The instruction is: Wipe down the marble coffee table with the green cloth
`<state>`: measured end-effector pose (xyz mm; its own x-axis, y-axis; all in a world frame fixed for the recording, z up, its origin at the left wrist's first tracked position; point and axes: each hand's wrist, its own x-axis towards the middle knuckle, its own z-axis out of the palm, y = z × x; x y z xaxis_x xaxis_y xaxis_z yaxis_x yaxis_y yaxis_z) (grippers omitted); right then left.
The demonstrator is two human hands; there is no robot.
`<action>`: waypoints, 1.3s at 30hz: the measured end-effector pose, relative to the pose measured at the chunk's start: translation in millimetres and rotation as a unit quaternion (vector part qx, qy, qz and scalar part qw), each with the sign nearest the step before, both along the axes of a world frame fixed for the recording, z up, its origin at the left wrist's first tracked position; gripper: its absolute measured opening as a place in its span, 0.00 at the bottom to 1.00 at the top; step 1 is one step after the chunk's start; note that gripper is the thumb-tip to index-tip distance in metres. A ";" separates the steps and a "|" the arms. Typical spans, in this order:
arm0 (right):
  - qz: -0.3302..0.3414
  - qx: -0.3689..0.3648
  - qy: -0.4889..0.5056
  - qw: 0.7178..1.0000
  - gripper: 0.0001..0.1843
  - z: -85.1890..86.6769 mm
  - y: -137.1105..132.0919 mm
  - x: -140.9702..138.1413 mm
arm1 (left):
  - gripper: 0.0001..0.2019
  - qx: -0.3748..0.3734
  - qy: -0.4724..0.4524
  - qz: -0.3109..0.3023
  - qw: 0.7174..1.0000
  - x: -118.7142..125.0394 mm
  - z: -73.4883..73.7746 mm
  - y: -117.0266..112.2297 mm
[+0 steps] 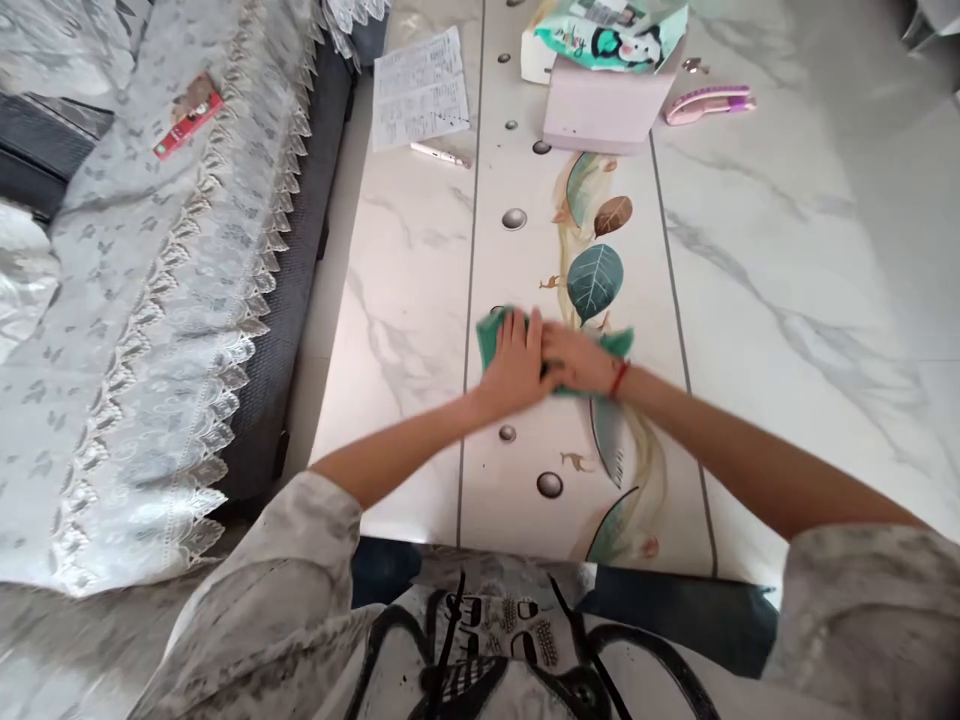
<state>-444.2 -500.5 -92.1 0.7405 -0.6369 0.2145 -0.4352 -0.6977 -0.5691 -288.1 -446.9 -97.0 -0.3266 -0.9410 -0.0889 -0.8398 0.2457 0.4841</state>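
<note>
A green cloth [491, 335] lies flat on the glossy marble-patterned table [787, 260], over its painted leaf strip. My left hand [517, 365] rests on the cloth with fingers stretched out flat and together. My right hand [581, 360], with a red band at the wrist, lies beside and partly over the left hand, pressing the same cloth, fingers flat. The cloth's green edge shows at both sides of the hands.
At the table's far end stand a pink box [604, 105] with a green-and-white packet [607, 35] on it, a pink utility knife [709, 103], a printed paper [420, 88] and a pen [441, 154]. A lace-covered sofa [150, 300] with a red packet [187, 115] flanks the left.
</note>
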 end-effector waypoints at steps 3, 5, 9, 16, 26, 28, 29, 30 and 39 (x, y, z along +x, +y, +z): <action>-0.058 -0.004 0.086 0.995 0.18 10.4 -125.1 -8.9 | 0.51 -0.005 0.000 -0.006 1.000 -8.9 6.3 -149.9; -0.098 -0.011 0.110 0.989 0.20 16.8 -180.5 -11.9 | 0.48 -0.001 -0.002 0.010 1.000 -14.8 7.6 -216.2; -0.132 -0.033 0.111 0.984 0.31 16.6 -202.3 -11.9 | 0.46 -0.014 0.015 0.034 0.999 -20.6 7.2 -242.2; -0.051 -0.016 0.084 0.995 0.18 -5.2 -11.4 -49.3 | 0.54 0.023 -0.031 0.007 0.999 -37.9 30.6 -21.8; 0.103 -0.010 -0.025 0.994 0.27 -4.1 226.0 -128.5 | 0.57 0.055 0.045 0.025 0.997 -97.0 -11.3 251.4; 0.093 -0.013 -0.028 0.995 0.26 -5.4 160.9 -133.7 | 0.54 0.047 0.022 0.001 0.999 -106.6 -6.6 178.4; 0.071 -0.012 -0.020 0.997 0.25 -6.8 116.6 -137.2 | 0.53 0.034 0.005 -0.024 0.999 -111.5 -2.2 128.1; 0.042 -0.010 -0.007 0.999 0.25 -8.5 67.5 -141.6 | 0.52 0.014 -0.011 -0.037 0.999 -116.7 2.6 72.3; -0.186 -0.029 0.024 0.982 0.22 -8.6 -229.9 -173.6 | 0.42 -0.039 -0.049 -0.113 0.992 -155.7 23.2 -262.7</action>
